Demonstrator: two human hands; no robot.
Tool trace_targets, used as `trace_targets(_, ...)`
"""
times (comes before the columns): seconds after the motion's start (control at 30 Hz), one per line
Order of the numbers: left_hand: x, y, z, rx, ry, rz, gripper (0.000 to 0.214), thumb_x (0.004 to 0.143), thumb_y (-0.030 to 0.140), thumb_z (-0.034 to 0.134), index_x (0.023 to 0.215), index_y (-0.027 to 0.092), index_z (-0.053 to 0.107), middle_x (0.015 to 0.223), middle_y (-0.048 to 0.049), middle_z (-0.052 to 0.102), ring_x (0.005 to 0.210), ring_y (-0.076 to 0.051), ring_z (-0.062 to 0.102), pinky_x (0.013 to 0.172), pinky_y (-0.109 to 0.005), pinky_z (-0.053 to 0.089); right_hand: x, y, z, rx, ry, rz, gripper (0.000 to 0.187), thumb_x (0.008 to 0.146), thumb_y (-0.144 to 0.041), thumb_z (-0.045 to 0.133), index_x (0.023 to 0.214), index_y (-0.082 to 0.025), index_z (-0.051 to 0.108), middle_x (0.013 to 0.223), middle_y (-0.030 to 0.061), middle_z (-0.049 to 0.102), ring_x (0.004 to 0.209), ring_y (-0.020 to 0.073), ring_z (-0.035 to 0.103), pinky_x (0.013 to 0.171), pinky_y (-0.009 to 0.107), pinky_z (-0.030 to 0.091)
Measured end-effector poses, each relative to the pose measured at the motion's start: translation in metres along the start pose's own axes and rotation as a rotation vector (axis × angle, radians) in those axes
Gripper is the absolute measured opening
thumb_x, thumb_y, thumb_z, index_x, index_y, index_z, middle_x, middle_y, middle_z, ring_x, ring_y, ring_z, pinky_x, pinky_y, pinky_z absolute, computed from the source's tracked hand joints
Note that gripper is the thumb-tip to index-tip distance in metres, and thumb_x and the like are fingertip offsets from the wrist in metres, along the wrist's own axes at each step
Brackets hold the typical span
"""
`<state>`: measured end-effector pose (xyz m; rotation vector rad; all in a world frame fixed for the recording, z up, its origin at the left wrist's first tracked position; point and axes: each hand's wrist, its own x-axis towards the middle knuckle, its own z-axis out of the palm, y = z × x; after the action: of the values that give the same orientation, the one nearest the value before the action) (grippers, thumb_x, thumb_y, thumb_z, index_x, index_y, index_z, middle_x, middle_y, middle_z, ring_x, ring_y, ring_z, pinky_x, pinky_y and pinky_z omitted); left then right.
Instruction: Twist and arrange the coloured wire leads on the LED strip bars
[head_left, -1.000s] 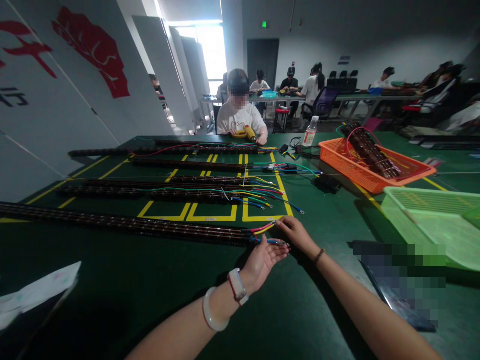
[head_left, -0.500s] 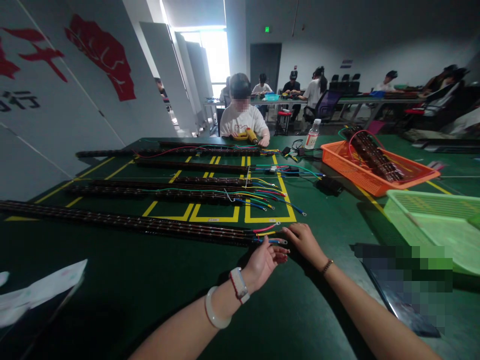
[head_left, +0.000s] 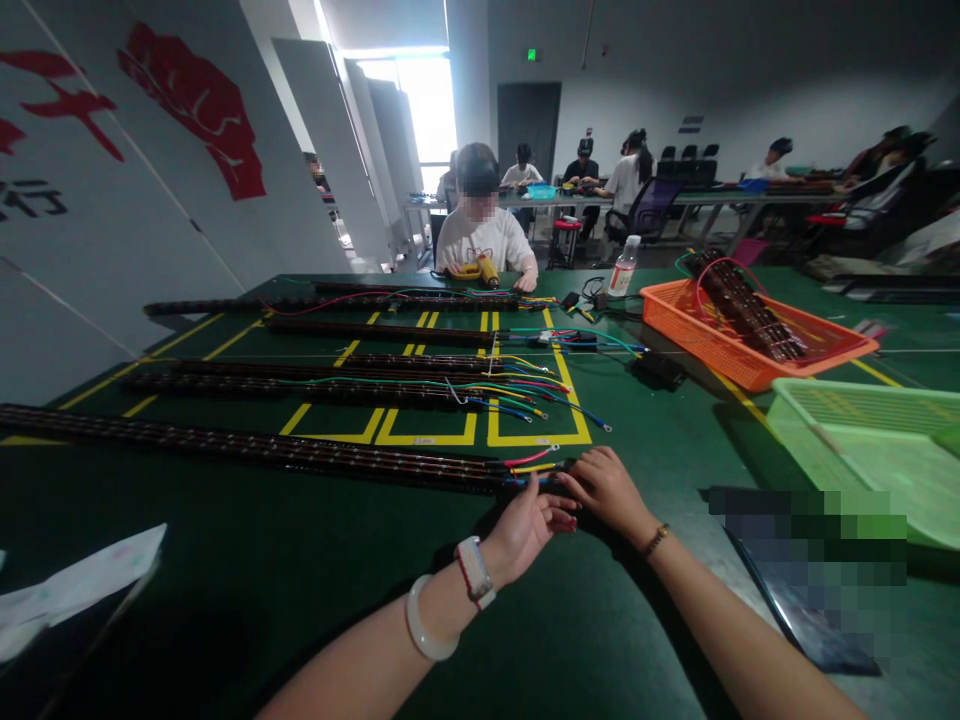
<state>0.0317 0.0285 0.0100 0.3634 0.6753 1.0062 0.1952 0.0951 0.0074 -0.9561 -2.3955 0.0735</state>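
A long dark strip (head_left: 300, 452) lies across the green table (head_left: 375, 580) in front of me. Red, yellow and blue wires (head_left: 534, 463) come out of its right end. My left hand (head_left: 525, 525), with a watch and a pale bangle on the wrist, lies just below that end. Its fingers stretch to the right and its thumb is raised against the blue wire. My right hand (head_left: 606, 487), with a thin bracelet on the wrist, rests palm down, its fingertips closed over the wire ends. The two hands touch.
Several more wired strips (head_left: 337, 385) lie farther back over yellow floor-style markings. An orange basket (head_left: 817, 358) with strips and a green basket (head_left: 862, 440) stand at the right. A person (head_left: 484, 235) sits across the table, near a bottle (head_left: 622, 268). Paper (head_left: 75, 585) lies at the left.
My right hand has slid down and left from the wire tips onto the wire bundle. My left hand has turned from palm-up to thumb-up against the strip's end.
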Motion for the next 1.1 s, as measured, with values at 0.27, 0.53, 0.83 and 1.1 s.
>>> trace_targets(0.27,0.000,-0.001,-0.002,0.082,-0.071,-0.037,0.027,0.091,0.030,0.040,0.085,0.009,0.057,0.078,-0.0123,0.065,0.069,-0.017,0.062,0.072,-0.032,0.044,0.002,0.003,0.012,-0.205,-0.036,0.157,0.036,0.083,-0.051,0.055,0.069,-0.019,0.052,0.071,0.0033,0.057,0.067,0.0175,0.049,0.066,0.030,0.033)
trace_targets(0.53,0.000,-0.004,-0.004,0.086,-0.087,0.004,0.020,0.089,0.024,0.044,0.083,0.010,0.056,0.078,-0.0111,0.065,0.070,-0.017,0.062,0.073,-0.033,0.044,0.002,0.004,0.015,-0.033,0.095,0.217,0.035,0.085,-0.048,0.054,0.103,-0.018,0.054,0.100,0.0102,0.058,0.090,0.0230,0.054,0.078,0.034,0.042)
trace_targets(0.83,0.000,-0.003,-0.004,0.146,-0.101,0.001,0.027,0.084,0.033,0.052,0.074,0.010,0.059,0.073,-0.0102,0.065,0.065,-0.016,0.060,0.068,-0.031,0.044,0.016,-0.009,0.025,-0.009,-0.082,-0.010,0.050,0.089,-0.041,0.050,0.134,-0.022,0.039,0.121,0.0092,0.057,0.112,0.0250,0.047,0.095,0.042,0.033)
trace_targets(1.1,0.001,-0.003,-0.005,0.128,-0.123,-0.056,0.030,0.087,0.032,0.047,0.076,0.008,0.061,0.078,-0.0126,0.066,0.072,-0.018,0.063,0.077,-0.034,0.045,0.021,-0.019,0.020,-0.064,-0.063,0.010,0.019,0.086,-0.038,0.058,0.092,-0.021,0.062,0.084,0.0046,0.062,0.084,0.0206,0.050,0.079,0.034,0.037)
